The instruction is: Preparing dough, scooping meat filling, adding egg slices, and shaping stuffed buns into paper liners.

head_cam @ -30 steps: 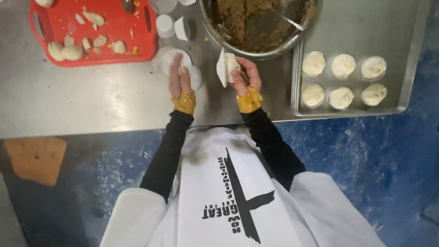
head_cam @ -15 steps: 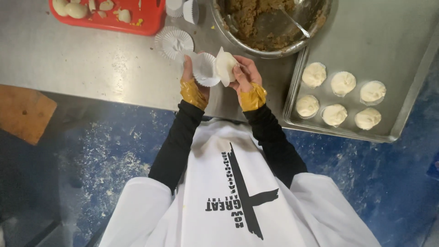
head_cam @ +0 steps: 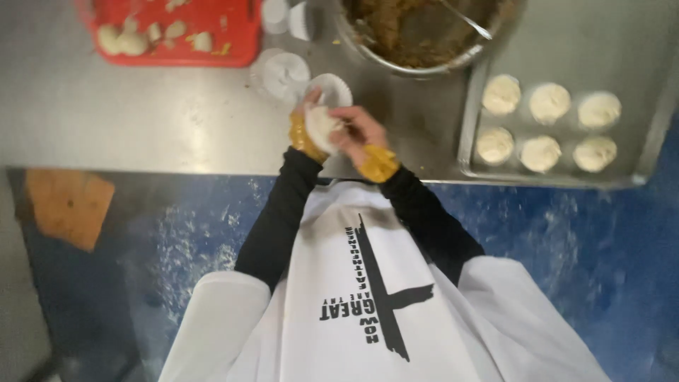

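Note:
My left hand [head_cam: 305, 113] and my right hand [head_cam: 361, 131] meet over the front edge of the steel table [head_cam: 141, 120], both closed around a white paper baking cup [head_cam: 322, 126]. Another fluted paper cup [head_cam: 332, 85] sits just behind my left hand, beside a small stack of cups [head_cam: 286, 71]. Yellow cuffs show at both wrists over black sleeves. Beyond my hands stands a large metal bowl [head_cam: 424, 60] of brown mixture with a spoon [head_cam: 463, 20] in it.
A metal baking tray [head_cam: 636, 177] at the right holds several filled pale cups [head_cam: 541, 152]. A red tray [head_cam: 184, 35] with pale pieces lies at the back left. A blue speckled floor and an orange patch [head_cam: 67, 205] lie below the table edge.
My hands have come together near the table's front edge, and the paper cup now sits between both. The view has shifted, so the trays and bowl sit higher in frame.

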